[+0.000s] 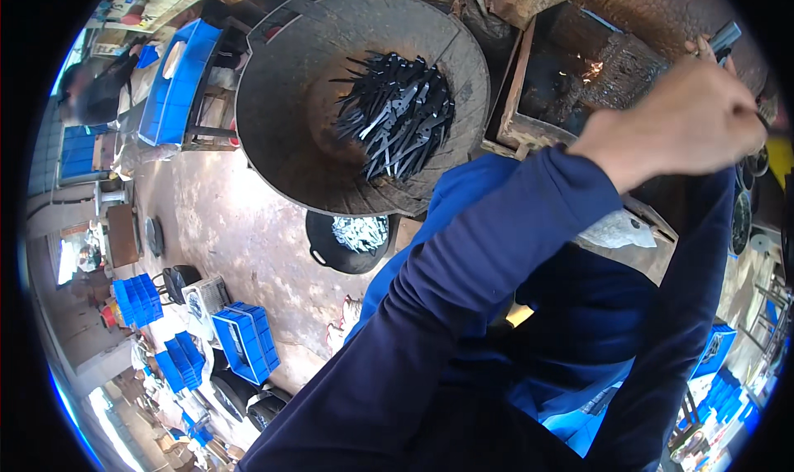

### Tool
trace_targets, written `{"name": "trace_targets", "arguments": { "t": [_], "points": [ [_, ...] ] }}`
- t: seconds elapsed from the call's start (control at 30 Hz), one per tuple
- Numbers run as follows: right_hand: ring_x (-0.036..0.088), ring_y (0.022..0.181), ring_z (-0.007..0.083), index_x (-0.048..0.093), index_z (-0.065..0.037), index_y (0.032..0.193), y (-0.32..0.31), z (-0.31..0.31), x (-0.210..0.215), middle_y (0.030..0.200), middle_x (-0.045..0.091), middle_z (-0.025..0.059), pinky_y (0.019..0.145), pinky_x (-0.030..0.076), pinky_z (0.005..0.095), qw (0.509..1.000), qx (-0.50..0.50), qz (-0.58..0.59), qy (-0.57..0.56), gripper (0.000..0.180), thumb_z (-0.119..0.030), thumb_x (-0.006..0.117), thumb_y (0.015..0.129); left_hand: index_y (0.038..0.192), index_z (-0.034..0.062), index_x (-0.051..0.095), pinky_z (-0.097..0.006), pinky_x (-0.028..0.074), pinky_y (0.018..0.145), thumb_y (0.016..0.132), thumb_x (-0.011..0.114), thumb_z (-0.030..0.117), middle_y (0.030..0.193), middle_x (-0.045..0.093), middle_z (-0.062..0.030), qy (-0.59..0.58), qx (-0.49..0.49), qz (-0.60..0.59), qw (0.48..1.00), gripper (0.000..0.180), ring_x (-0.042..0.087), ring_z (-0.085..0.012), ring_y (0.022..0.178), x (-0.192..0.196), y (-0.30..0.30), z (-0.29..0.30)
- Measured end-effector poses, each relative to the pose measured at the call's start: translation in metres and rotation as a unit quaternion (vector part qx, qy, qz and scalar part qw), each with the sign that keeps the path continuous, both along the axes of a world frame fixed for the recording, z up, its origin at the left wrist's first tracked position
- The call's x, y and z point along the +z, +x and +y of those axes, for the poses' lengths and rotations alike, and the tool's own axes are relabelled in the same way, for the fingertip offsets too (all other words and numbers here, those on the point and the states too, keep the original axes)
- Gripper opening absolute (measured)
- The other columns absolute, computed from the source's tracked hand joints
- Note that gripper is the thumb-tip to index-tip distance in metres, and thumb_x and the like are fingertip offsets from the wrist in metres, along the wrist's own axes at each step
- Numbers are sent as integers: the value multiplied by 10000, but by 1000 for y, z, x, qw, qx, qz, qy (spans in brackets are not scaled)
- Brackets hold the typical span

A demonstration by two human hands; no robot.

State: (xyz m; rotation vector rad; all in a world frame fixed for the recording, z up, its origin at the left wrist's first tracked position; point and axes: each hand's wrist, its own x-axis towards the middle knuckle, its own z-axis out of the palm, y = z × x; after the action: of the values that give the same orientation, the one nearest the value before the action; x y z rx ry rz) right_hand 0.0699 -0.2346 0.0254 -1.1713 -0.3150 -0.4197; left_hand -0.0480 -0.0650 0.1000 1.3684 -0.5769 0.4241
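Note:
My left arm reaches across to the upper right, and my left hand (678,121) is closed there, blurred by motion. What it grips is hidden behind its fingers. Just beyond the hand a grey-blue, bar-like end (726,35) sticks up beside some fingertips; I cannot tell which hand these belong to. My right sleeve (695,307) rises along the right side, and its hand is mostly hidden behind my left hand. Left of my hands, a wooden-sided box (514,83) holds a dark, wet-looking block (624,71), with bright orange sparks or glints near it.
A large, worn round basin (281,100) holds a heap of dark plier-like metal tools (401,121). Below it stands a black bucket (327,253) of small shiny metal pieces (361,232). Blue crates (246,340) stand at the left. Another person (99,88) is at the far left.

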Motion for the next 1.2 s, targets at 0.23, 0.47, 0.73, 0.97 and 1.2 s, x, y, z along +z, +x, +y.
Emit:
{"name": "trace_targets", "arguments": {
  "t": [0.23,0.47,0.73,0.97,1.2],
  "points": [
    [428,582,13,548,6,1269,3,19,30,1133,679,74,520,443,192,941,-81,62,-322,387,-243,612,980,789,-3,713,-458,532,718,776,616,190,742,653,-254,74,129,223,963,217,656,-410,729,-39,27,47],
    [490,594,42,573,-16,1247,-8,22,36,1044,702,72,524,453,202,930,-94,120,-333,404,-303,630,969,797,-23,694,-476,533,750,769,631,164,760,651,-280,47,156,247,955,199,666,-420,767,-44,26,30],
    [526,620,57,555,-18,1267,-5,18,33,1092,706,94,529,463,200,938,-73,114,-319,397,-295,603,987,761,-33,699,-476,537,742,768,625,166,732,646,-278,60,102,268,956,213,661,-424,746,-46,27,28],
    [521,613,55,568,-24,1233,-6,23,33,1100,708,102,524,461,201,941,-71,112,-310,320,-251,568,1007,742,-47,688,-441,522,626,783,598,169,608,608,-244,80,123,196,970,238,627,-349,569,-53,31,23],
    [519,597,57,570,-23,1220,-6,24,34,1085,713,105,520,456,199,940,-79,112,-314,303,-240,567,1007,744,-39,694,-440,525,632,783,607,183,610,609,-242,105,119,206,966,242,629,-353,573,-54,34,22]
  ]
}}
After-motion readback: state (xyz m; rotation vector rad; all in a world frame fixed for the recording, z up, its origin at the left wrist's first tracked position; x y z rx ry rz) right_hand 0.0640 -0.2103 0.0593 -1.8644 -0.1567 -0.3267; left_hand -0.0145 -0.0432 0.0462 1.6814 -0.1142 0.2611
